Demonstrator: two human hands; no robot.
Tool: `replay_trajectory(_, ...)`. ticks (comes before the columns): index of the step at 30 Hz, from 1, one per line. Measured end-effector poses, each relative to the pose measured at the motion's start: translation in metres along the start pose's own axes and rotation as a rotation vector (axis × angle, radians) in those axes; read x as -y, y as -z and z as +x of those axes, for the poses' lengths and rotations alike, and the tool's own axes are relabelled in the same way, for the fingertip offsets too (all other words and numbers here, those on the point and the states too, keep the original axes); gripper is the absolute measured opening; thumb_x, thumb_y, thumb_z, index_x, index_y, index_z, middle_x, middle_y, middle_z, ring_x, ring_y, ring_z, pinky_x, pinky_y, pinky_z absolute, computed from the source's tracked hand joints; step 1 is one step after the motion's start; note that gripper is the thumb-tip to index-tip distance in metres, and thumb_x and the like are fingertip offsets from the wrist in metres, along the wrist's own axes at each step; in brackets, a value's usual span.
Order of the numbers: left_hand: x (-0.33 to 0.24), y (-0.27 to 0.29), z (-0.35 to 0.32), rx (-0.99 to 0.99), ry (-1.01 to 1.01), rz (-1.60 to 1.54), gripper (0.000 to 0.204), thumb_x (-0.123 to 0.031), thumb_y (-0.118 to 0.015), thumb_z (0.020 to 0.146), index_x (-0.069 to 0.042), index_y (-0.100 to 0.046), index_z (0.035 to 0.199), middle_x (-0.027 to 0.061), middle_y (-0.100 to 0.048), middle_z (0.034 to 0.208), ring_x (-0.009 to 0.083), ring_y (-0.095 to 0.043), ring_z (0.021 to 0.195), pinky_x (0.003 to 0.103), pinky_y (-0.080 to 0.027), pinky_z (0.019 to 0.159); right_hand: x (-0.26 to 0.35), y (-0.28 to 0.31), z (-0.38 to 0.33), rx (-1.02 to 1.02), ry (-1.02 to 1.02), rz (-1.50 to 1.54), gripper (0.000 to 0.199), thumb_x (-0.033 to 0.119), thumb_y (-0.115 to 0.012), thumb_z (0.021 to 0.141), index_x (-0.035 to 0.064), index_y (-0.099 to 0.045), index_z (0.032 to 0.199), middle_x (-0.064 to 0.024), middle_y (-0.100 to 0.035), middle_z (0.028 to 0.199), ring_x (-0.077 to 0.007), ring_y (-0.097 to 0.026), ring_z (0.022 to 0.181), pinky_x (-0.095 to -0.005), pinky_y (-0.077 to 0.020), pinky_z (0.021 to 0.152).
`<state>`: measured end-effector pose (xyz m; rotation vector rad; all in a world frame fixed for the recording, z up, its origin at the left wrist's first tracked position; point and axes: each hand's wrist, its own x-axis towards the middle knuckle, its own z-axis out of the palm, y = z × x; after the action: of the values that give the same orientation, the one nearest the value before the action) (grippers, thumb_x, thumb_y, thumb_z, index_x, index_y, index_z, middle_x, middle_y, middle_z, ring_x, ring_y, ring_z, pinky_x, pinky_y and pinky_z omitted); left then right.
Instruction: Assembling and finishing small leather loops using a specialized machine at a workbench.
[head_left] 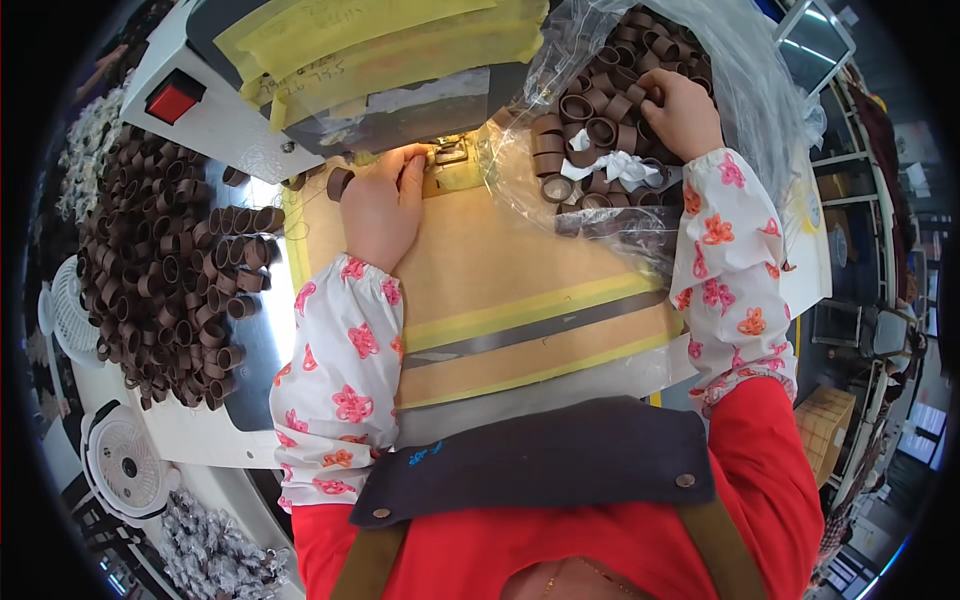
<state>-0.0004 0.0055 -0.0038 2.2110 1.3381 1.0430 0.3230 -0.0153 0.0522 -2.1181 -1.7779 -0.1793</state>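
My left hand (pixel 385 205) reaches under a machine head (pixel 390 75), beside a small lit metal clamp (pixel 450 152). Its thumb and forefinger are pinched together at the clamp; what they hold, if anything, is hidden. A short brown ring (pixel 340 184) sits against the outer side of this hand. On the right, my right hand (pixel 685 115) dips into a clear plastic bag (pixel 735 55) full of brown rings (pixel 603 130). Its fingers are curled in over a dark brown ring among the others. White scraps of paper (pixel 615 168) lie on these rings.
A big heap of brown rings (pixel 160 260) covers the left side of the table. Tan sheeting with yellow tape (pixel 520 270) lies before the machine, whose side carries a red switch (pixel 175 98). White fans (pixel 127 465) stand lower left; shelving (pixel 850 180) is far right.
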Motion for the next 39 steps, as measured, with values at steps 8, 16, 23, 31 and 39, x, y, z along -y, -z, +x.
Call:
replay_trajectory(8, -0.003, 0.006, -0.005, 0.044, 0.175, -0.353, 0.016, -0.014, -0.058, 0.079, 0.0, -0.061, 0.087, 0.003, -0.055, 0.06, 0.0078, -0.05, 0.054, 0.022, -0.038, 0.05, 0.055, 0.01, -0.007, -0.14, 0.183, 0.37, 0.014, 0.015, -0.059, 0.068, 0.0051, -0.054, 0.078, -0.0117, -0.059, 0.073, -0.0309, -0.059, 0.068, -0.0407, -0.0464, 0.061)
replay_trajectory(16, -0.013, 0.013, 0.0, 0.284, 0.164, -0.382, 0.024, -0.015, -0.068, 0.073, -0.002, -0.062, 0.092, 0.0013, -0.053, 0.06, 0.0065, -0.048, 0.055, 0.02, -0.038, 0.052, 0.148, -0.05, -0.05, 0.155, 0.457, 0.444, 0.018, 0.005, -0.058, 0.07, 0.0023, -0.054, 0.087, -0.0132, -0.059, 0.071, -0.0283, -0.059, 0.062, -0.0367, -0.0463, 0.055)
replay_trajectory(23, -0.005, 0.01, 0.001, 0.219, 0.097, -0.269, 0.024, -0.014, -0.069, 0.071, -0.002, -0.063, 0.091, 0.0066, -0.059, 0.065, 0.0137, -0.053, 0.055, 0.024, -0.043, 0.053, 0.136, -0.045, -0.049, 0.258, 0.266, 0.81, 0.019, 0.005, -0.06, 0.068, 0.0025, -0.053, 0.085, -0.015, -0.059, 0.075, -0.0311, -0.059, 0.068, -0.0369, -0.0471, 0.058)
replay_trajectory(31, -0.006, 0.004, 0.0, 0.126, 0.154, -0.355, 0.025, -0.017, -0.07, 0.069, -0.001, -0.064, 0.087, 0.0077, -0.06, 0.064, 0.015, -0.056, 0.058, 0.026, -0.044, 0.055, 0.133, -0.062, -0.046, 0.147, 0.534, 0.609, 0.01, 0.005, -0.057, 0.071, 0.0037, -0.053, 0.08, -0.0138, -0.053, 0.075, -0.0322, -0.056, 0.068, -0.0389, -0.0456, 0.059)
replay_trajectory(39, -0.009, -0.004, 0.007, 0.092, 0.155, -0.074, 0.022, -0.016, -0.068, 0.072, 0.001, -0.064, 0.086, 0.0108, -0.065, 0.073, 0.0139, -0.061, 0.062, 0.024, -0.046, 0.058, 0.136, -0.06, -0.036, 0.121, 0.476, 0.595, 0.01, 0.007, -0.059, 0.075, -0.0017, -0.06, 0.078, -0.017, -0.055, 0.06, -0.0314, -0.053, 0.056, -0.0344, -0.0426, 0.053)
